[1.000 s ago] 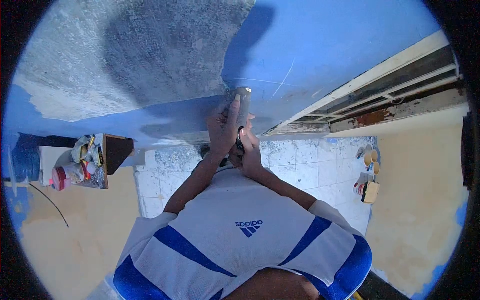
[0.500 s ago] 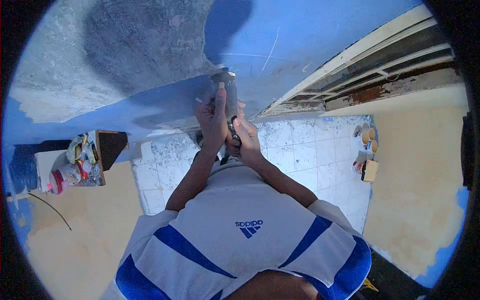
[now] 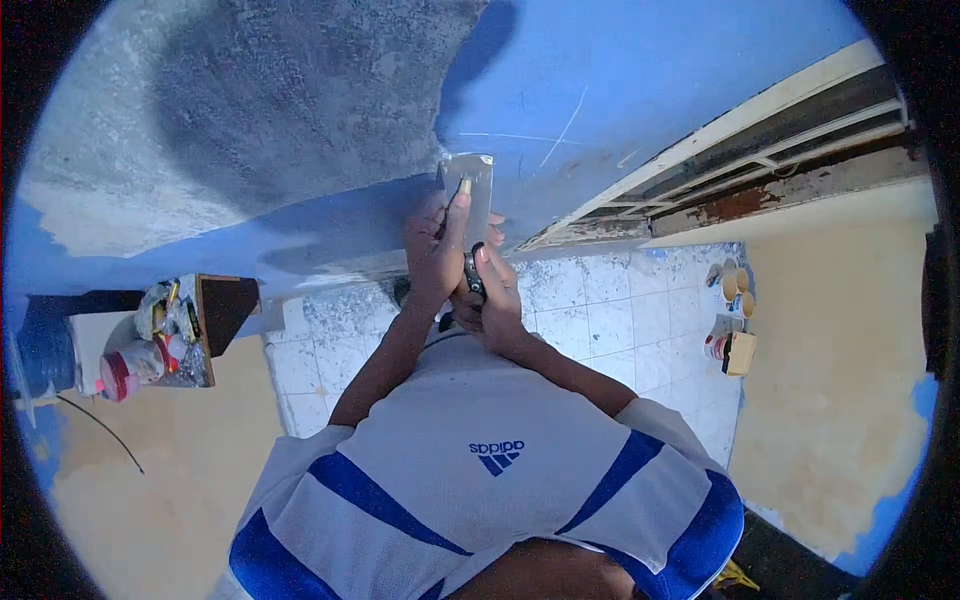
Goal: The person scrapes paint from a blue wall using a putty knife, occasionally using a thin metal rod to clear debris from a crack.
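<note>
A wide scraper (image 3: 480, 205) with a pale metal blade and a dark handle points up at the wall, its front edge at the border of blue paint and a grey bare patch (image 3: 300, 110). Fingers of my left hand (image 3: 437, 250) are closed around the blade's left side, the thumb lying along its face. My right hand (image 3: 500, 300) wraps the dark handle just below. Some fingertips show past the blade's right edge. Whether the blade's edge touches the wall is hard to tell.
A white barred window frame (image 3: 760, 150) slopes along the right. At left, a shelf-like box (image 3: 230, 310) stands beside jars and bags. Cups (image 3: 738, 280) and a small box (image 3: 740, 353) sit at the right edge of the speckled tiled floor (image 3: 610, 325).
The scraper and both hands have shifted slightly right in view. Its blade face now looks lighter and shows more plainly. Both hands keep their hold.
</note>
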Tool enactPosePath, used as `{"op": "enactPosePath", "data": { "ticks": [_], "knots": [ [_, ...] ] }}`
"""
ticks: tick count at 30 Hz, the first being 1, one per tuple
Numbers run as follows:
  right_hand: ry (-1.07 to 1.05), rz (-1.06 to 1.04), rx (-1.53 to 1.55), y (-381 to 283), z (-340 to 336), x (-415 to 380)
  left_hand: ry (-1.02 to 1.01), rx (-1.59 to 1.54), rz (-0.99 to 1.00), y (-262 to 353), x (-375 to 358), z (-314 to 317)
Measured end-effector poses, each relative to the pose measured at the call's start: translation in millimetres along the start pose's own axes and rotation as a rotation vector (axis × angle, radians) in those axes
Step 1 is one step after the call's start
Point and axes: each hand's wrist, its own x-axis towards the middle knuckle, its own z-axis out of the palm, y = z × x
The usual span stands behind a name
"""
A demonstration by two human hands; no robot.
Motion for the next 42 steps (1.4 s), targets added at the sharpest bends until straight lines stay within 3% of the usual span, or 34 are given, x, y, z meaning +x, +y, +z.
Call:
{"op": "enactPosePath", "data": {
  "ticks": [9, 12, 15, 18, 20, 24, 29, 35, 42],
  "knots": [
    [0.032, -0.090, -0.089, 3, 1, 13, -0.036, 0.059, 0.082, 0, 10, -5],
    [-0.040, -0.086, -0.125, -3, -7, 2, 0.070, 0.030, 0.068, 9, -3, 9],
    [-0.029, -0.074, -0.417, -23, -1, -7, 0.208, -0.072, 0.192, 4, -13, 12],
    [-0.019, -0.111, -0.326, -14, 11, -11, 0.237, -0.066, 0.256, 17, -22, 8],
    [-0.105, -0.049, -0.279, -13, 8, -17, 0.276, -0.050, 0.169, 13, -30, 3],
    [-0.012, 0.033, -0.165, -1, 1, -26, 0.223, -0.025, 0.099, -1, -34, 4],
    [-0.010, -0.095, -0.169, 10, -13, -14, 0.182, 0.029, -0.001, 4, -29, 15],
    [-0.028, 0.102, 0.099, -2, -3, -3, 0.176, 0.076, -0.040, 8, -9, 12],
    [0.025, -0.022, -0.059, 17, -3, 19, 0.080, 0.206, 0.018, -1, 7, -8]
  ]
}}
